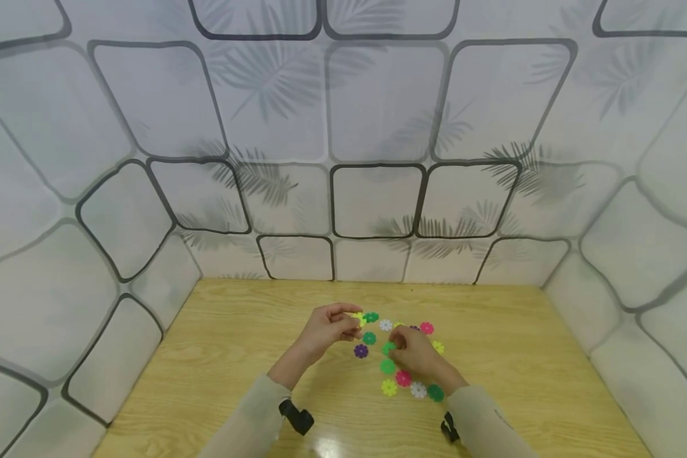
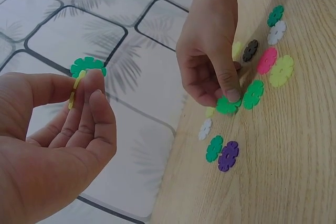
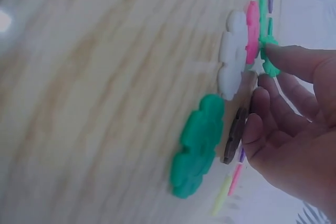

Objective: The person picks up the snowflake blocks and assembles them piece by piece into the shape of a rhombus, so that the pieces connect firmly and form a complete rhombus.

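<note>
Flower discs, sixteen visible: yellow discs (image 1: 389,388), four; dark green discs (image 1: 436,393), three; light green discs (image 1: 387,367), two; white discs (image 1: 418,390), two; pink discs (image 1: 403,378), two; purple discs (image 1: 361,351), two; black disc (image 2: 250,51), one.

Left hand (image 1: 329,324): pinching one yellow, a dark green meeting its edge, raised above the table (image 1: 206,362). Right hand (image 1: 416,353): pinching one light green; contact with table cannot be told. Remaining thirteen: on table, centre to right of centre. Plain wood runs to left and right edges; far edge meets the wall (image 1: 372,261). Right sleeve (image 1: 481,416): mark, too small to read.
</note>
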### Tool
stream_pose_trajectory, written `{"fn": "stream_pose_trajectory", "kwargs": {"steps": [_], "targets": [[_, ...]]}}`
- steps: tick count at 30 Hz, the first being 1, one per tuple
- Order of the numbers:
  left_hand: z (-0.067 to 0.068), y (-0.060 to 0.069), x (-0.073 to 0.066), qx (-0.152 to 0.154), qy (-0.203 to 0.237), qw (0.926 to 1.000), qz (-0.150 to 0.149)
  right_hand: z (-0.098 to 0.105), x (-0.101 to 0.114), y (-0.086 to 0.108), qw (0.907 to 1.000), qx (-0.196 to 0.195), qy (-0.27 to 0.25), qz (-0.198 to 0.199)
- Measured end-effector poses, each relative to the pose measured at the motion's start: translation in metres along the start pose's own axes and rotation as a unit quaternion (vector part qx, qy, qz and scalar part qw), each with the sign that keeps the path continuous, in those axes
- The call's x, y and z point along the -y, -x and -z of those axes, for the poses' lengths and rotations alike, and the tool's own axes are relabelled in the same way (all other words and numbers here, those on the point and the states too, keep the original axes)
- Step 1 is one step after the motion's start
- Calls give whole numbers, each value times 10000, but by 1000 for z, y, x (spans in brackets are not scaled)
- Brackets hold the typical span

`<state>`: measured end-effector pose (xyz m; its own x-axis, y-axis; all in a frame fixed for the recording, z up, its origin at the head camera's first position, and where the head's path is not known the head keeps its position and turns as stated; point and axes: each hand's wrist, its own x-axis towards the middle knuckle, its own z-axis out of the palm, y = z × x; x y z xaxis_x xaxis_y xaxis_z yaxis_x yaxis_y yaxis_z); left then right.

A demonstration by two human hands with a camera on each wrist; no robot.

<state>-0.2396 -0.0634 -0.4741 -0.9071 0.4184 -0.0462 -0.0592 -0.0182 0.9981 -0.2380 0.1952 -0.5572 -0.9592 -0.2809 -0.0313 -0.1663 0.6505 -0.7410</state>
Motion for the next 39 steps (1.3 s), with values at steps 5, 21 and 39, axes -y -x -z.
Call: {"fn": "stream_pose_trajectory", "kwargs": {"steps": [5, 21, 39], "targets": [[1, 2, -1, -60, -27, 10000, 6, 3, 5, 2, 9998, 31, -160, -149], [3, 5, -5, -127, -210, 9997, -66, 26, 20, 1, 9991, -97, -210, 349], [3, 8, -5, -219, -335, 9991, -130, 39, 45, 7, 9957, -355, -669, 530]]}}
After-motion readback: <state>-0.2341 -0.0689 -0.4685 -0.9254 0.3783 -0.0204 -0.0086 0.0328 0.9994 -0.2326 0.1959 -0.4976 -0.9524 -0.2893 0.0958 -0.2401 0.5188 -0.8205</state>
